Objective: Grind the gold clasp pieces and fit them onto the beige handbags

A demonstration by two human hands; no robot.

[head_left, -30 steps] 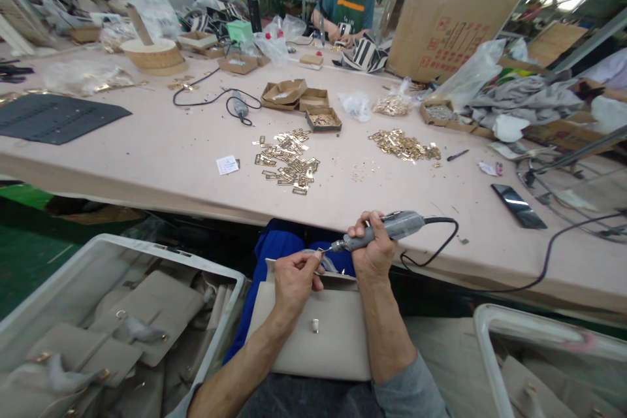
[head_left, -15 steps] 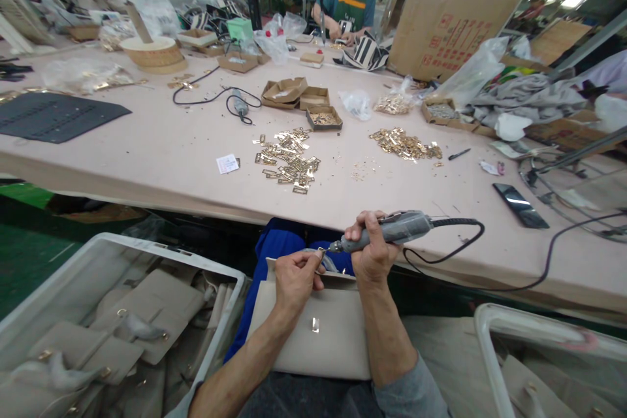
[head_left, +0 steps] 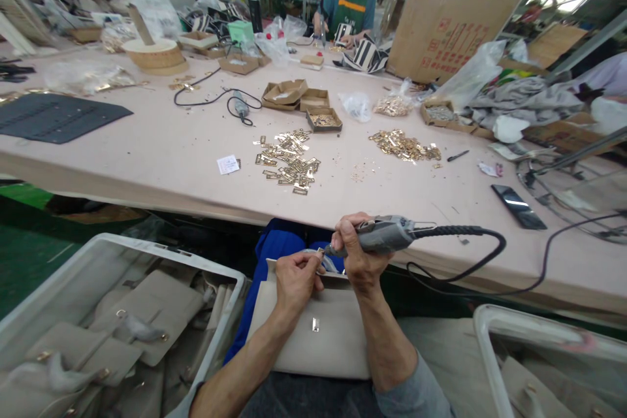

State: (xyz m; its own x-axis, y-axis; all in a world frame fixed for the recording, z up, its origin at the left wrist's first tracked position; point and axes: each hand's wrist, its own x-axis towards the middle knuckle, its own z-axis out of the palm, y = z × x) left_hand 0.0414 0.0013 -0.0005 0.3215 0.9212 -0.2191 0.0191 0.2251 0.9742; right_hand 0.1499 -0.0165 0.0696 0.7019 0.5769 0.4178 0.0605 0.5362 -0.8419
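A beige handbag (head_left: 333, 339) with a small gold plate (head_left: 316, 324) on its front lies across my lap. My left hand (head_left: 296, 279) is closed in a pinch at the bag's raised flap, where a small gold metal piece (head_left: 321, 252) shows by the fingertips. Wrapped in my right hand (head_left: 360, 255) is a grey electric screwdriver (head_left: 386, 235), held nearly level and pointing left. Its tip meets the metal piece beside my left fingers; the exact contact is too small to make out.
Gold frames (head_left: 289, 160) and gold fittings (head_left: 406, 145) lie in piles on the table (head_left: 196, 189). A phone (head_left: 518, 206) rests at the right. Bins of beige bags (head_left: 147, 313) flank me. The screwdriver's cord (head_left: 470, 232) loops rightward. A co-worker (head_left: 350, 6) sits opposite.
My right hand and the screwdriver have shifted slightly left, and the screwdriver's rear has dipped and turned. Its cord bows further right. My left hand and the bag stay nearly still.
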